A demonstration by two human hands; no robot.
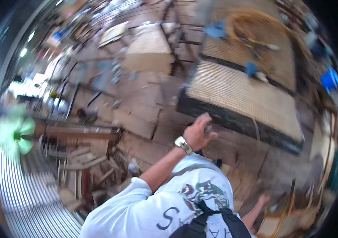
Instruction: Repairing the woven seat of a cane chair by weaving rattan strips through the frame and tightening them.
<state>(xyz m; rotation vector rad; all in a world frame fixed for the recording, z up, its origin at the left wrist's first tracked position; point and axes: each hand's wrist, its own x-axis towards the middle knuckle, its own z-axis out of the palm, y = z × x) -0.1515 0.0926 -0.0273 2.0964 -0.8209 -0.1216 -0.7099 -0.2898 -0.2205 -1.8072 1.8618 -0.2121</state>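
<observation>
My left hand, with a pale metal wristwatch on the wrist, hangs in front of my body above the brown floor. Its fingers are curled, and a small dark thing shows between thumb and fingers, too blurred to name. Just beyond it lies the dark front edge of a low platform topped with a woven tan sheet. My right hand is low at the right, smeared by motion, near a light brown surface with orange-yellow strips. Whether its fingers hold anything does not show.
A coil of tan strands lies on the platform's far part, with blue pieces beside it. A tan block stands further back. At left are a green fan, scrap wood and corrugated sheet.
</observation>
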